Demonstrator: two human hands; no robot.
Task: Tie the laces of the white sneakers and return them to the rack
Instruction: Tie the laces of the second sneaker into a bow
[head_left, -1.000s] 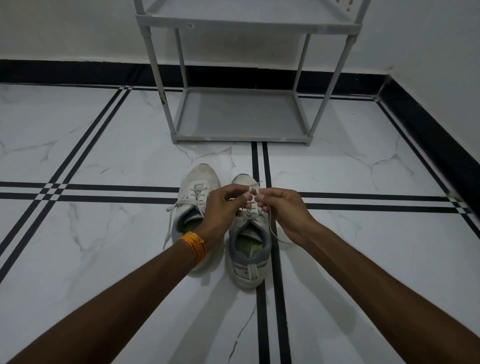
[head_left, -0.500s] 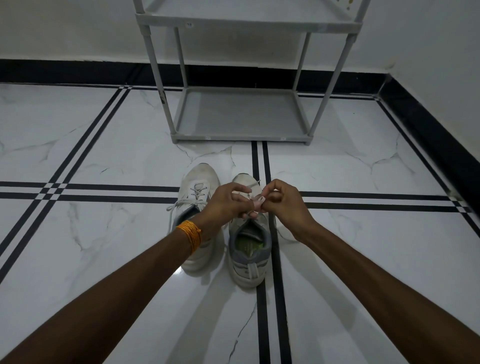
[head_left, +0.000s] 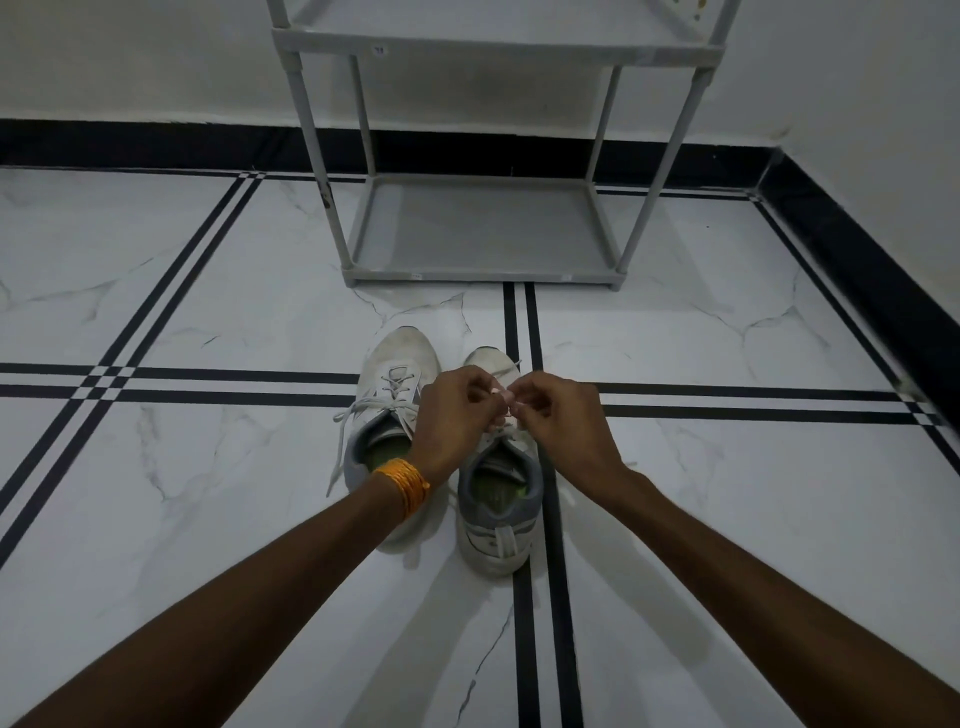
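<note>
Two white sneakers stand side by side on the marble floor, toes toward the rack. The left sneaker has loose laces trailing down its left side. Over the tongue of the right sneaker, my left hand and my right hand meet fingertip to fingertip, each pinching that shoe's white lace. The hands hide most of the lacing. An orange bangle sits on my left wrist. The grey shoe rack stands beyond the shoes against the wall.
The rack's bottom shelf is bare, and its upper shelf runs out of the top of the view. A white wall with a black skirting closes the right side. Black double lines cross the floor.
Both hands stay over the right sneaker. The fingertips have drawn closer together and shifted slightly while working the lace. The shoes have not moved.
</note>
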